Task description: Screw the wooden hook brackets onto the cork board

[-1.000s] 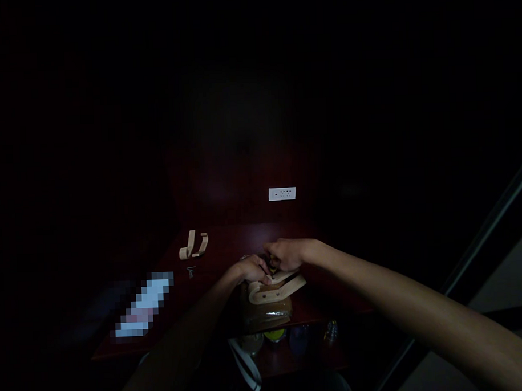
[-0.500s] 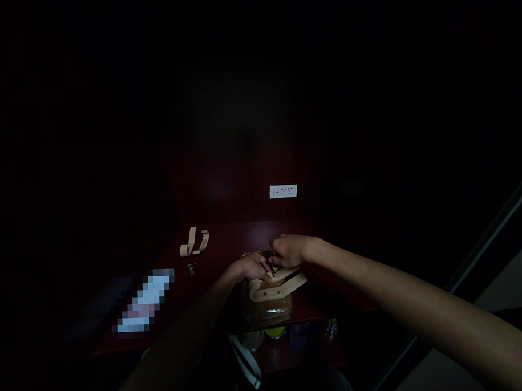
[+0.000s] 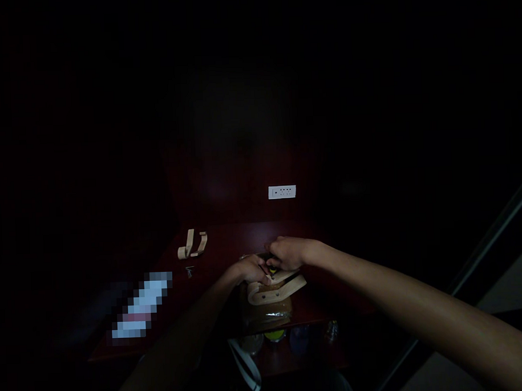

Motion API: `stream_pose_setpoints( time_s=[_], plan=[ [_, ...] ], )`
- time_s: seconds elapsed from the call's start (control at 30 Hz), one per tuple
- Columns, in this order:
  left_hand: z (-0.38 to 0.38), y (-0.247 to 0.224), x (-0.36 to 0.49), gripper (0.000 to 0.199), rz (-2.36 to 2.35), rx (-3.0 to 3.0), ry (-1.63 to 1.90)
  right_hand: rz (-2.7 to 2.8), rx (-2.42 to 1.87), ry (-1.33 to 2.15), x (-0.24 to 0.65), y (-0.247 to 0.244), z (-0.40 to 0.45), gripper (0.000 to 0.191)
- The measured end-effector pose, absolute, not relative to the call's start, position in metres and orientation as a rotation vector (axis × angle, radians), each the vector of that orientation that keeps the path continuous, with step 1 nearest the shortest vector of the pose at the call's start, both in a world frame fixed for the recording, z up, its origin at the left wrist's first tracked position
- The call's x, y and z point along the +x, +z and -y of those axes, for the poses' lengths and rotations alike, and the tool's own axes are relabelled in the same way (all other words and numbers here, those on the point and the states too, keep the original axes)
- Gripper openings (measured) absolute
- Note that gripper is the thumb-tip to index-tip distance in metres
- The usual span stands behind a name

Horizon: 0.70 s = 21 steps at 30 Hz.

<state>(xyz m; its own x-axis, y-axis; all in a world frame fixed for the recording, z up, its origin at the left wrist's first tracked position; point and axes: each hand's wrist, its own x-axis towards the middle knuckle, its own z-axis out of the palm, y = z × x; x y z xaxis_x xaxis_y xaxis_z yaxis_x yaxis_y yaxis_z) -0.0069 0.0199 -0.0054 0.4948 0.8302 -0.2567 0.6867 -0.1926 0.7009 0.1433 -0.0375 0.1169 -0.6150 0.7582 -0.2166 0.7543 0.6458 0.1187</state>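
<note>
On a tape-wrapped brown package (image 3: 265, 319) lies a bent, pale wooden hook (image 3: 284, 290) with two dark holes in its near strip. My left hand (image 3: 251, 270) is closed over its far side, fingers pressed onto the wood. Just above, my right hand (image 3: 285, 253) grips a small screwdriver (image 3: 273, 270) with a yellow part showing; most of it is hidden by my fingers. The tool points down at the far strip, close to my left fingertips. Dim light hides the exact contact at the tip.
Two more bent wooden pieces, one upright (image 3: 186, 245) and one slimmer (image 3: 200, 244), lie at the table's left back. Small metal screws (image 3: 189, 271) are near them. A blurred bright panel (image 3: 142, 305) sits left. A white socket (image 3: 282, 192) is on the wall; jars (image 3: 274, 335) stand below.
The view has shifted slightly. Both hands stay at the wooden hook in nearly the same pose, the right hand still around the screwdriver.
</note>
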Motion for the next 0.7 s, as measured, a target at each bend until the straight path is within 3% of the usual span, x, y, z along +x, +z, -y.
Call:
stream_pose_setpoints(
  time_s=[0.33,0.57,0.7],
  plan=[
    [-0.019,-0.004,-0.008,0.035,-1.302,1.976,0.202,-2.555,1.364,-0.111,0.150,0.117,0.040,0.051],
    [-0.012,0.003,-0.008,0.035,-1.339,1.959,0.205,-2.603,1.219,-0.015,0.147,0.117,0.039,0.029],
    [-0.013,0.000,-0.008,0.034,-1.321,1.918,0.210,-2.594,1.205,0.027,0.149,0.111,0.036,0.034]
  ],
)
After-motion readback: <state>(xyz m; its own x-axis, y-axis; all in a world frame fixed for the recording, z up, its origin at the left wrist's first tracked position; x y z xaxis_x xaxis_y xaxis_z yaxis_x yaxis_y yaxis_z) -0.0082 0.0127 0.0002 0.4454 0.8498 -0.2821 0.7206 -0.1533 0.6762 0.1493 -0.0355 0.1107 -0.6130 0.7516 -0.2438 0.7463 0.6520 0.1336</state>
